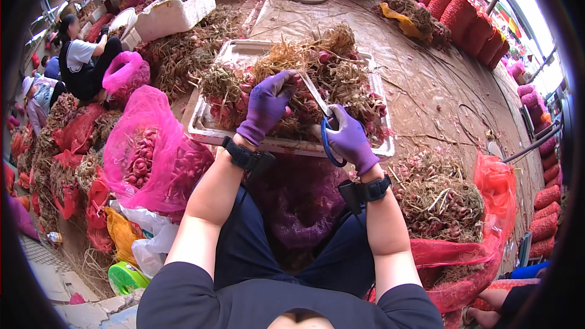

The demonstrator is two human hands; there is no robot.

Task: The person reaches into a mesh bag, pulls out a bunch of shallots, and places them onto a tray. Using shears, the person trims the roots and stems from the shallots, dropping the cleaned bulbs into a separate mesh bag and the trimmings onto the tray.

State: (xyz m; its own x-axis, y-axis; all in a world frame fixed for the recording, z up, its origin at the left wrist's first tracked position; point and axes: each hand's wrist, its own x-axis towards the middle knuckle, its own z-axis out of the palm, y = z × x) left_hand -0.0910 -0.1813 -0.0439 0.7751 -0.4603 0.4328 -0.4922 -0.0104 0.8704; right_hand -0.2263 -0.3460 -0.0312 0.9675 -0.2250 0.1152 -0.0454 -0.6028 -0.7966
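Note:
Both my hands wear purple gloves and work over a white foam tray (284,145) heaped with red shallots (328,57) and their dry, straw-coloured stalks (281,60). My right hand (351,140) grips scissors (333,148) by their blue handles. The metal blades point up and left, their tips close to the fingers of my left hand (267,107). That left hand is closed just in front of the dry stalks; what it pinches is hidden by the fingers. Between my knees a dark purple mesh bag (304,207) sits below the tray's near edge.
A pink mesh bag (146,152) of trimmed shallots stands at my left, near a green container (126,278). At right lie dry bundles (439,198) and a red mesh bag (495,189). Full red sacks (458,17) line the far right. Another person (85,61) sits far left.

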